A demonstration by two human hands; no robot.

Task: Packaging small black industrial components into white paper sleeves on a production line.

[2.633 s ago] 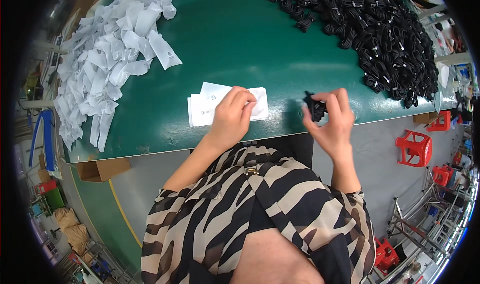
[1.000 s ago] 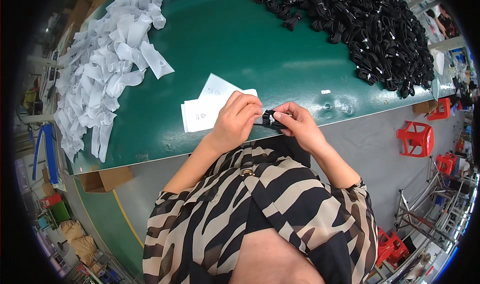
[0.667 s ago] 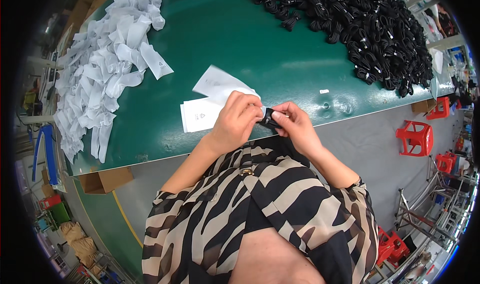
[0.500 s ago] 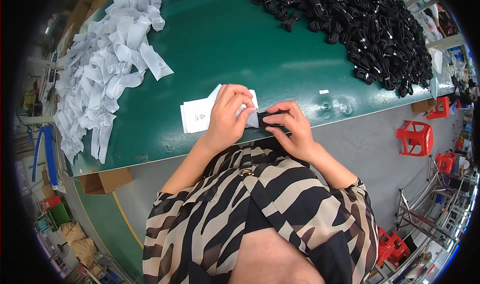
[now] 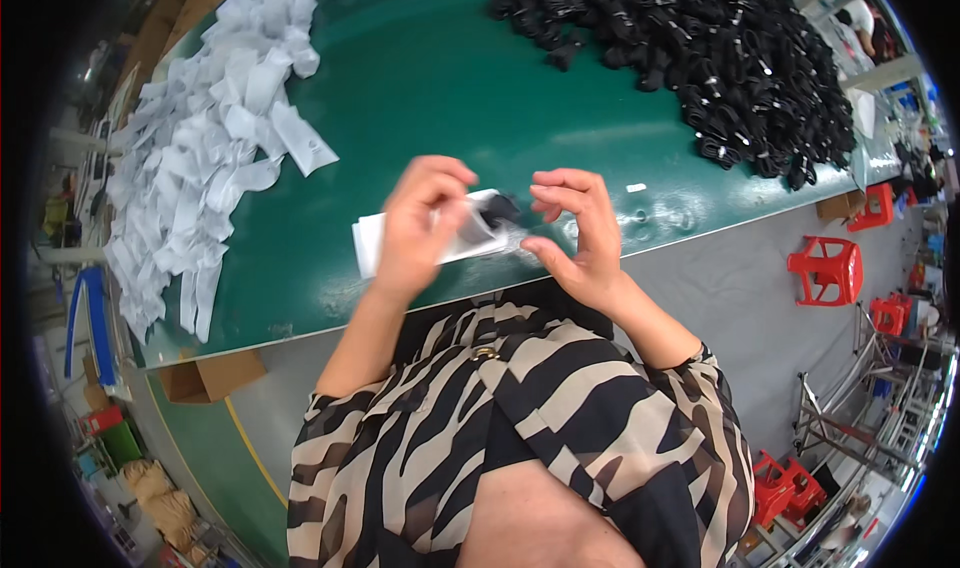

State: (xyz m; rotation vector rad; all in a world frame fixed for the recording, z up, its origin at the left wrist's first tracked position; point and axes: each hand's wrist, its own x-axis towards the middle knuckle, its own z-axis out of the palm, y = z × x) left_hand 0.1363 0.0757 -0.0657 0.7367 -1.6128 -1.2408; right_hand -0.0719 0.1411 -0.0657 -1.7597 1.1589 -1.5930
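Note:
My left hand (image 5: 425,228), smeared by motion, pinches a small translucent white plastic bag (image 5: 477,230) at the table's front edge. A black bundled cable (image 5: 499,211) shows at the bag's right end, partly inside it as far as the blur lets me see. To the right of the cable, my right hand (image 5: 583,230) has its thumb and fingers spread, with nothing gripped between them. Flat white bags (image 5: 369,245) lie stacked on the table beneath my left hand, which covers much of them.
A heap of frosted white bags (image 5: 215,133) spreads over the left of the green table (image 5: 410,78). Bundled black cables (image 5: 740,63) are piled at the far right. A small white label (image 5: 636,188) lies right of my hands. Red stools (image 5: 828,270) stand on the floor beyond.
My right hand has let go of the black cable, and its fingers have spread apart. My left hand has shifted slightly left, and the cable end now tilts up and away.

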